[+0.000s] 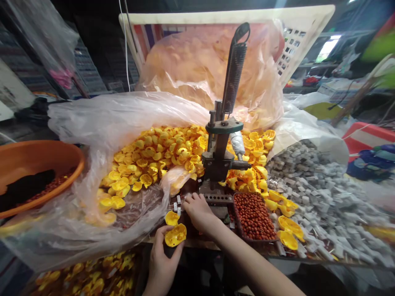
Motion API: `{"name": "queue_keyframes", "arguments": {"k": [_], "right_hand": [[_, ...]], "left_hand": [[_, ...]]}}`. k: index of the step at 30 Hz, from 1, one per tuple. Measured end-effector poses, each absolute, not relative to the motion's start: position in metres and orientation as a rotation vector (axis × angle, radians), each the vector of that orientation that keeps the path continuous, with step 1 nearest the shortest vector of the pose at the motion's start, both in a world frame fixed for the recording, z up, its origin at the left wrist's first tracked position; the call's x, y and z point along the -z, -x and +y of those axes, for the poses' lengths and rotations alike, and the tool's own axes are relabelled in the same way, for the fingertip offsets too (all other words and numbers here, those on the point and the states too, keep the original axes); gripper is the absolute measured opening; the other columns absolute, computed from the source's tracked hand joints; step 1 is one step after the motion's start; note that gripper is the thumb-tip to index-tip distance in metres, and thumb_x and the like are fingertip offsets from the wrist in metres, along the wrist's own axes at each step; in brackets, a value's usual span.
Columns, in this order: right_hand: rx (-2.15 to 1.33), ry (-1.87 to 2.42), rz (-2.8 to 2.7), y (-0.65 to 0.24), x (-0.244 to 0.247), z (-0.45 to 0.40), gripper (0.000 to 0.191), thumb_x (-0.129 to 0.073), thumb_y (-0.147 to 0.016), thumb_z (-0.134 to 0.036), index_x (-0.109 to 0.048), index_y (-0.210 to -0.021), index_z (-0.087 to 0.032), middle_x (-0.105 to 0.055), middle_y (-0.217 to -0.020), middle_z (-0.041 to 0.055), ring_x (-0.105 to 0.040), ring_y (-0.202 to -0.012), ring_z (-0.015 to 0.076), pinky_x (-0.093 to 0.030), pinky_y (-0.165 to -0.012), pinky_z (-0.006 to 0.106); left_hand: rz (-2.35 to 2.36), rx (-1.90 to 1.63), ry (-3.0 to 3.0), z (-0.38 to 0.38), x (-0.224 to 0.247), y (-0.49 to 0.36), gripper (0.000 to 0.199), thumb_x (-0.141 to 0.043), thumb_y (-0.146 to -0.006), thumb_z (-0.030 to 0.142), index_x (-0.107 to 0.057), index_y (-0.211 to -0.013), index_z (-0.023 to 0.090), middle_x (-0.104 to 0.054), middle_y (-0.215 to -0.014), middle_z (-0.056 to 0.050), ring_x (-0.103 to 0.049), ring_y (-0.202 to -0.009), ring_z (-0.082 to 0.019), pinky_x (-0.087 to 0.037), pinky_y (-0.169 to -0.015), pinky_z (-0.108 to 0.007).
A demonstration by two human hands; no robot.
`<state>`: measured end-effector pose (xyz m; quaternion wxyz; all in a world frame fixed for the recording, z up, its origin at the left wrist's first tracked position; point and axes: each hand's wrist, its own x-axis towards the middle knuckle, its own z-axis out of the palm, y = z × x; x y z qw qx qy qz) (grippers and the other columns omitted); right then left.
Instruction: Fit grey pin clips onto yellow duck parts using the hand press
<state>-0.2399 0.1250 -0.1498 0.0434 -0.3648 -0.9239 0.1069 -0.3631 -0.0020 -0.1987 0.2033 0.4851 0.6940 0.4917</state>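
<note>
My left hand (163,257) grips a yellow plastic shell (175,235) between thumb and fingers, its hollow side facing up. A smaller yellow half (172,218) adjoins it at the top. My right hand (199,211) is at the foot of the hand press (217,160), fingers curled down; what they pinch, if anything, is hidden. Just left of those fingers lie several small grey-white blocks with metal pins (177,204). Right of my wrist, a metal bar with a row of holes (218,199) crosses the press base.
A tray of red-brown beads (256,218) stands right of the press, beside heaped grey blocks (327,197). Yellow shells (160,150) pile behind on plastic sheeting (129,111). An orange basin (77,160) is at left, a white crate (296,49) at the back.
</note>
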Motion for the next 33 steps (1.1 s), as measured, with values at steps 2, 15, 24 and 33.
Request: {"name": "queue_keyframes", "arguments": {"k": [2, 15, 24, 33], "right_hand": [[-0.321, 1.162, -2.804, 0.240, 0.151, 0.125, 0.022, -0.047, -0.085, -0.008, -0.063, -0.099, -0.012, -0.058, -0.113, 0.0147, -0.048, -0.103, 0.0264, -0.037, -0.084, 0.041], [-0.811, 1.155, -2.298, 0.196, 0.132, 0.071, 0.025, -0.056, -0.088, -0.021, -0.061, -0.112, -0.018, -0.060, -0.102, 0.0077, -0.058, -0.086, 0.0176, -0.045, -0.077, 0.028], [-0.488, 1.355, -2.266, 0.177, 0.144, 0.048, 0.006, -0.061, -0.084, -0.017, -0.060, -0.090, -0.018, -0.058, -0.090, 0.0068, -0.055, -0.080, 0.0212, -0.044, -0.071, 0.032], [-0.543, 1.277, -2.003, 0.181, 0.162, 0.042, 0.014, -0.059, -0.083, -0.014, -0.065, -0.093, -0.021, -0.056, -0.094, 0.0068, -0.055, -0.083, 0.0188, -0.045, -0.072, 0.029]], "left_hand": [[1.957, -1.391, -1.344, 0.001, 0.201, 0.367, 0.037, -0.069, -0.072, 0.037, -0.056, -0.103, 0.020, -0.068, -0.103, -0.010, -0.065, -0.097, -0.029, -0.050, -0.089, -0.046], [1.841, -1.501, -1.437, 0.024, 0.205, 0.351, 0.048, -0.065, -0.078, 0.030, -0.047, -0.121, 0.019, -0.061, -0.120, -0.016, -0.064, -0.106, -0.027, -0.054, -0.089, -0.042], [1.696, -1.477, -1.938, 0.033, 0.207, 0.328, 0.041, -0.059, -0.081, 0.019, -0.048, -0.121, 0.020, -0.066, -0.115, -0.012, -0.064, -0.109, -0.026, -0.053, -0.093, -0.040], [1.428, -1.421, -2.037, 0.039, 0.196, 0.327, 0.044, -0.052, -0.084, 0.013, -0.054, -0.127, 0.025, -0.063, -0.115, -0.011, -0.061, -0.111, -0.024, -0.052, -0.095, -0.040]]}}
